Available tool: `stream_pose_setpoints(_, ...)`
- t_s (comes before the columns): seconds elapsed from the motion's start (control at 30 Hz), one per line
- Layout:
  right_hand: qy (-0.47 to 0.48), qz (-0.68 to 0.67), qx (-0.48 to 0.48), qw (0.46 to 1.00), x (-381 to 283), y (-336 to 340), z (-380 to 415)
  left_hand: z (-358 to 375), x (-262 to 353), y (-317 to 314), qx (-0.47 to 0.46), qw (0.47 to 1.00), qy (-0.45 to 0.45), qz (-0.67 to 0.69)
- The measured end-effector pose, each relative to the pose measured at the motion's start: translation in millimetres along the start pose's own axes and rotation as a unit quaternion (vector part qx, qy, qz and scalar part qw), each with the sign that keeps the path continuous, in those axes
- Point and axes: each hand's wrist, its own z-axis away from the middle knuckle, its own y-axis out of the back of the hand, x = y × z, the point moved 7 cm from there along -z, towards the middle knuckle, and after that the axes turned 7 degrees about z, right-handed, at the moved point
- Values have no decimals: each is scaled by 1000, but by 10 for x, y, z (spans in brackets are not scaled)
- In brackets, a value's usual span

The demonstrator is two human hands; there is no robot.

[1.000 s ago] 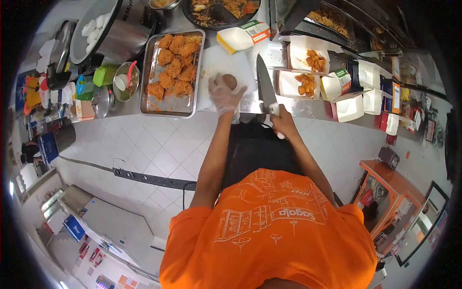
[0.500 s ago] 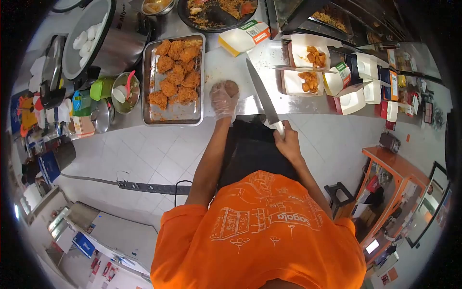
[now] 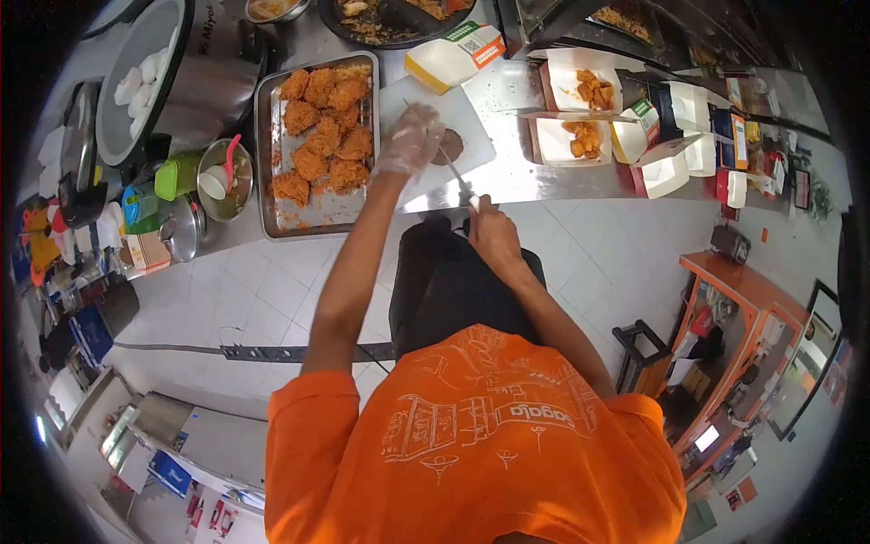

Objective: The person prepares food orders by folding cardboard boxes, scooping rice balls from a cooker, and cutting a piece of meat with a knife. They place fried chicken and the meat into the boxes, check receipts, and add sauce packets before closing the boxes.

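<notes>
A brown round patty [image 3: 450,148] lies on the white cutting board [image 3: 476,136]. My right hand [image 3: 496,236] is closed round the handle of a large kitchen knife [image 3: 455,170], whose blade runs up and leftward across the patty. Covered by a clear plastic glove, my left hand [image 3: 410,142] is laid over the forward part of the blade, fingers stretched out, just left of the patty. That stretch of blade is partly hidden beneath the glove.
A metal tray [image 3: 263,172] of fried chicken pieces [image 3: 323,136] stands to the left. Behind the board lies a printed food box [image 3: 456,56]. Open boxes with orange-brown pieces [image 3: 585,139] line the right side. A rice cooker [image 3: 204,86] and metal bowl [image 3: 243,186] are farther left.
The knife has swung left from beside the board to over the patty. My left hand has let go of the patty and moved up-left onto the blade.
</notes>
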Motion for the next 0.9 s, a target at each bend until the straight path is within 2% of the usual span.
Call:
stream_pose_setpoints(0.03, 45, 13, 13, 999, -100, 55, -14, -31, -74, -43, -51, 996, 53, -43)
stream_pose_setpoints(0.07, 45, 13, 11, 999, -112, 22, -19, -52, -76, -21, -52, 996, 55, -43)
stream_pose_setpoints(0.13, -7, 9, -25, 1000, -20, -116, -68, -117, -177, -81, -121, 984, 103, -77)
stream_pose_setpoints(0.17, -9, 9, -27, 1000, 14, -171, -74, -101, -203, -91, -124, 984, 104, -76)
stream_pose_setpoints(0.23, -16, -12, -31, 999, 87, -297, -77, -48, -172, -91, -110, 989, 34, -88)
stream_pose_setpoints(0.27, -16, -12, -33, 999, 123, -365, -107, -60, -335, -169, -111, 989, 36, -87)
stream_pose_setpoints(0.33, -16, -42, -33, 998, 139, -440, -149, -85, -445, -281, -123, 982, -18, -142)
stream_pose_setpoints(0.47, -22, -37, -34, 999, 177, -424, -138, -60, -513, -327, -117, 989, 11, -91)
stream_pose_setpoints(0.53, 1, -20, -18, 1000, 165, -354, -142, -44, -495, -280, -94, 989, -12, -115)
stream_pose_setpoints(0.57, -49, -33, -75, 995, 163, -281, -135, -29, -321, -159, -83, 988, -37, -128)
stream_pose_setpoints(0.67, -51, -36, -67, 996, 39, 43, -87, -37, 57, 74, -64, 992, -40, -105)
stream_pose_setpoints(0.7, -71, -33, -85, 993, 84, 32, -102, -52, 68, 59, -37, 990, -84, -110)
stream_pose_setpoints(0.73, -72, -33, -82, 994, 128, 7, -114, -75, 86, 30, -36, 989, -87, -111)
stream_pose_setpoints(0.8, -31, -21, -27, 999, 157, -2, -178, -159, 26, -63, -78, 991, -37, -99)
stream_pose_setpoints(0.9, -41, -31, -27, 998, 194, -17, -213, -243, 27, -116, -115, 990, -40, -69)
